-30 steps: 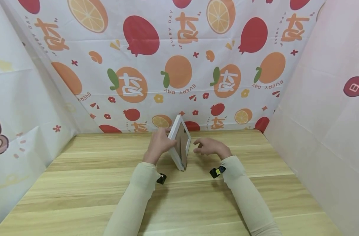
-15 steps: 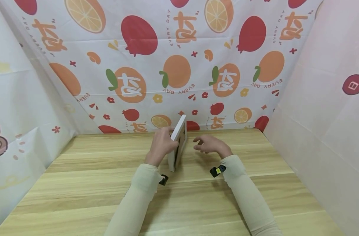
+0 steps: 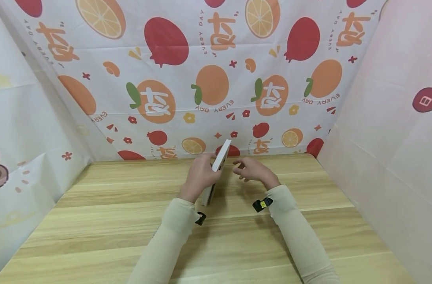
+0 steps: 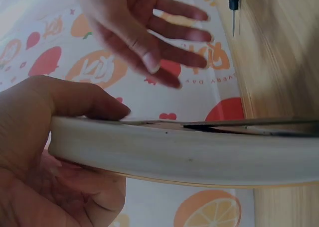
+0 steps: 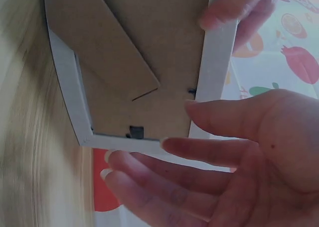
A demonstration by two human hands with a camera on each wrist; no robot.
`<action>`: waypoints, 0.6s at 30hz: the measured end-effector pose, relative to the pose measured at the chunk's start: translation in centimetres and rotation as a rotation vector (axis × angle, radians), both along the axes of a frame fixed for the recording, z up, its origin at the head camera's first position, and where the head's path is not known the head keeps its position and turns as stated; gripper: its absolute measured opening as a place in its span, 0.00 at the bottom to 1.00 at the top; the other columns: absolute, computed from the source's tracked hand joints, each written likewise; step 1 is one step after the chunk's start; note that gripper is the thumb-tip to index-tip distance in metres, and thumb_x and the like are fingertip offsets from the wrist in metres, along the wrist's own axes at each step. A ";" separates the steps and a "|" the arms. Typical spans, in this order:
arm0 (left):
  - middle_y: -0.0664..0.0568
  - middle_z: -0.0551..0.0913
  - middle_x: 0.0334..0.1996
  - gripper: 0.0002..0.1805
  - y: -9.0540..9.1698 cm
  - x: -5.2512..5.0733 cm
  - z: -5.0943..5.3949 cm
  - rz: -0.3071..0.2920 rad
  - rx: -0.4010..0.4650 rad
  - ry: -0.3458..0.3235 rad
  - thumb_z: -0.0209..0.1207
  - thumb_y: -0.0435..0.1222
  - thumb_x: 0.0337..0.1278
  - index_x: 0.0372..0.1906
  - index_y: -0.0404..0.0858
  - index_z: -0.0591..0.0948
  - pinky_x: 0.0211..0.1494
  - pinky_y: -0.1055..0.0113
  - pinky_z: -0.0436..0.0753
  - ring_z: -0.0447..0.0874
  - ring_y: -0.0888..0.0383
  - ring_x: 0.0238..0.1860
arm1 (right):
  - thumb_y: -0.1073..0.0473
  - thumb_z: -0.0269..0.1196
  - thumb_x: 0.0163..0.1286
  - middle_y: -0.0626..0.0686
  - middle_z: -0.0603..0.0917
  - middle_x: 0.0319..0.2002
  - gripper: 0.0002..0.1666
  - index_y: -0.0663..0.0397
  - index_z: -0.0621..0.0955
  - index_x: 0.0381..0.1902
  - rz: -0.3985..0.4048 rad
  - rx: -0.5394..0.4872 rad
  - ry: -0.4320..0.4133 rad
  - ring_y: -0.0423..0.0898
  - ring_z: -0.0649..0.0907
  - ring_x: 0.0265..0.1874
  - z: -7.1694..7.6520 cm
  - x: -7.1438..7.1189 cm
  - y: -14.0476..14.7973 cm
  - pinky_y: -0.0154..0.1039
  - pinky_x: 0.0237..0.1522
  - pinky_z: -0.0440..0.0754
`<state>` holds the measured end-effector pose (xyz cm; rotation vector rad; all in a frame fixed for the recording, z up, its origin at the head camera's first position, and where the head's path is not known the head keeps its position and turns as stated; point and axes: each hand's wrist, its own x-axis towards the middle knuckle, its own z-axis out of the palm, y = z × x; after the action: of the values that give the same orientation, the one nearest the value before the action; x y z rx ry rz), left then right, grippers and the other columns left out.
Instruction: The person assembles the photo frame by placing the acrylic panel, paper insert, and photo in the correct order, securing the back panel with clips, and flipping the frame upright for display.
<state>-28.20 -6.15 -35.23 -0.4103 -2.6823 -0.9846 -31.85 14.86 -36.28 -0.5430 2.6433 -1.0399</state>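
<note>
My left hand (image 3: 201, 175) grips a white picture frame (image 3: 221, 156) by its side, thumb on the back and fingers on the other face. From the head view the frame stands almost edge-on, tilted. The left wrist view shows its thick white edge (image 4: 189, 157). In the right wrist view, its brown backing board (image 5: 172, 48) faces my right hand (image 5: 279, 147), with a support leg (image 5: 107, 48) and small dark clips. My right hand holds nothing; its loosely bent fingers hover just right of the frame. Whether the frame's lower end touches the table cannot be told.
The wooden table (image 3: 272, 244) meets a fruit-printed cloth (image 3: 216, 47) at the back. White printed cloths stand at the left (image 3: 31, 118) and right (image 3: 386, 130). In the left wrist view, a thin pointed rod with a yellow and black end (image 4: 233, 3) appears at the top.
The frame has turned from showing its back to nearly edge-on in the head view, its top swinging right. My left hand has shifted slightly right; my right hand has barely moved.
</note>
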 end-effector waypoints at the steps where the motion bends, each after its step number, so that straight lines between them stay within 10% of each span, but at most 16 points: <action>1: 0.43 0.89 0.38 0.25 0.1 0.1 0.0 -0.011 0.011 -0.014 0.69 0.32 0.50 0.56 0.34 0.83 0.29 0.64 0.81 0.84 0.54 0.28 | 0.56 0.56 0.81 0.69 0.83 0.57 0.28 0.65 0.71 0.71 -0.003 -0.019 0.009 0.63 0.88 0.49 0.1 0.0 0.0 0.44 0.41 0.90; 11: 0.44 0.87 0.33 0.27 1.4 0.3 -0.2 -0.074 0.011 -0.073 0.70 0.36 0.52 0.58 0.32 0.81 0.26 0.69 0.77 0.80 0.57 0.25 | 0.54 0.50 0.84 0.73 0.81 0.58 0.39 0.47 0.47 0.84 -0.045 -0.255 0.107 0.61 0.90 0.43 0.1 0.1 -0.1 0.55 0.43 0.90; 18: 0.46 0.87 0.34 0.25 1.9 0.3 -0.6 -0.168 -0.069 -0.058 0.71 0.36 0.50 0.55 0.32 0.81 0.30 0.70 0.77 0.81 0.58 0.28 | 0.51 0.47 0.86 0.65 0.84 0.49 0.24 0.53 0.72 0.72 -0.084 -0.278 0.121 0.63 0.89 0.39 0.3 0.3 -0.4 0.49 0.39 0.91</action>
<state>-27.86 -4.25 -35.83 -0.6393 -2.7768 -0.9646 -31.57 14.43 -35.98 -0.5708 2.6600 -1.4574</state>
